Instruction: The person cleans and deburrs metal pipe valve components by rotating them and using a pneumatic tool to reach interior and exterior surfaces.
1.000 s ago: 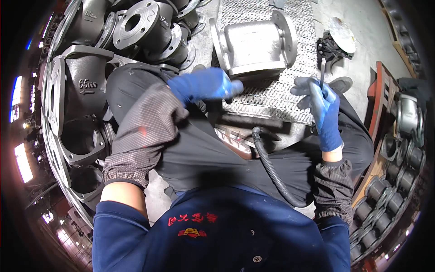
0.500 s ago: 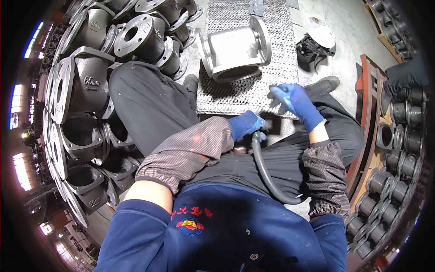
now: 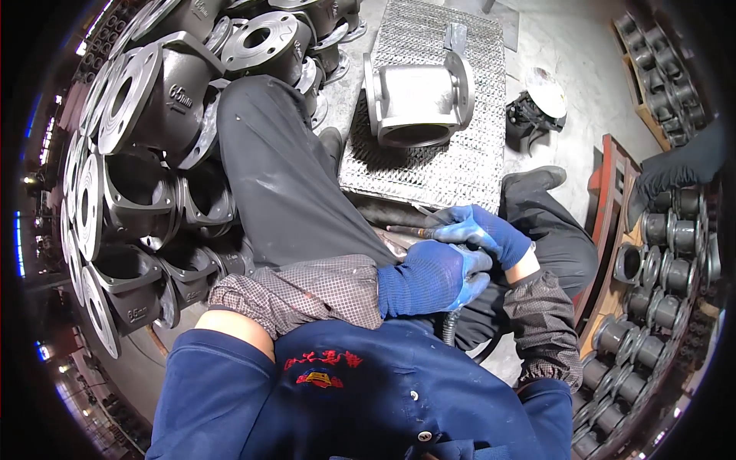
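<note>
Both my hands wear blue gloves with lighter blue fingers, and they meet over my lap in front of the table. My right hand [image 3: 491, 234] is closed around a slim hand tool [image 3: 409, 230], whose thin brownish end points left; its exact kind is unclear. Just below, my left hand [image 3: 433, 277] is curled, its fingertips close to the right hand. A grey ribbed hose [image 3: 450, 328] comes out beneath the left hand, whose palm and grip are hidden. Beyond them a grey cast-iron flanged valve body [image 3: 418, 96] lies on the metal-grid tabletop [image 3: 429, 172], touched by neither hand.
Flanged castings [image 3: 172, 96] are stacked high at my left, close to my leg. A black device with a white round top [image 3: 544, 96] stands right of the table. Further right are a red metal frame [image 3: 609, 199] and rows of castings [image 3: 652, 299]. Another person's dark sleeve [image 3: 682, 165] shows there.
My hands have come together, the left moving nearer to me and the right lower. The tool's thin end now shows at the right hand. The whole view has shifted slightly.
</note>
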`<state>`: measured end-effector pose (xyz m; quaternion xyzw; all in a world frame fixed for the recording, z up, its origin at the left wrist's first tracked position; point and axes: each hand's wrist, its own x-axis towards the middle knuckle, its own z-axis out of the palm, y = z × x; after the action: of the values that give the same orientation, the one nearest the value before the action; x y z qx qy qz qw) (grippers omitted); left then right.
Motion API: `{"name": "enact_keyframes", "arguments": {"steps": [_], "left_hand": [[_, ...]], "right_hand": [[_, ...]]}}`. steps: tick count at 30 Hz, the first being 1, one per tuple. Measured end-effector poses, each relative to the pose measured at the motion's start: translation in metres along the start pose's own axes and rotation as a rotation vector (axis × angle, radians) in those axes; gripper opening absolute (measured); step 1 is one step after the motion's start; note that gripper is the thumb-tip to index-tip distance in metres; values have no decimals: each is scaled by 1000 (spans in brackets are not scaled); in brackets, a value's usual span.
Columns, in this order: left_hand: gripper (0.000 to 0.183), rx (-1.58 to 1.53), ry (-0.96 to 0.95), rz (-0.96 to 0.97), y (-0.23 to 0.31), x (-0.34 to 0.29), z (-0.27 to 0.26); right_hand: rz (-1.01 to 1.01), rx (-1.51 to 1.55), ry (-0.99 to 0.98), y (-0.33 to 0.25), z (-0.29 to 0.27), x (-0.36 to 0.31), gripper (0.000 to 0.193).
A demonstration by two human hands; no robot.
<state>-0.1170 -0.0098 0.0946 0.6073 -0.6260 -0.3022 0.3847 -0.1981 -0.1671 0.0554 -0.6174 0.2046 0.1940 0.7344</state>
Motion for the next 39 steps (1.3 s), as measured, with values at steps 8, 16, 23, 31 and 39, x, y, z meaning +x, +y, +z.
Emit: {"name": "enact_keyframes", "arguments": {"steps": [8,16,23,31,39], "left_hand": [[27,-804,-122,-526,0,-10,-65],[47,-1462,265,-444,-81,30,-101],[44,-1504,231,-87,-104,50,-99],[41,-1488,272,-188,-107,61,-99],[38,-998,217,108,-125,64,-97]], "right_hand": [[-297,171,476,-58,38,-44,43],[-402,107,551,-88,76,-45,44],[-397,154,593,-81,82,-38,44],[-365,173,678,-74,70,-26,45],[-332,261,685,-76,69,-8,45]]}}
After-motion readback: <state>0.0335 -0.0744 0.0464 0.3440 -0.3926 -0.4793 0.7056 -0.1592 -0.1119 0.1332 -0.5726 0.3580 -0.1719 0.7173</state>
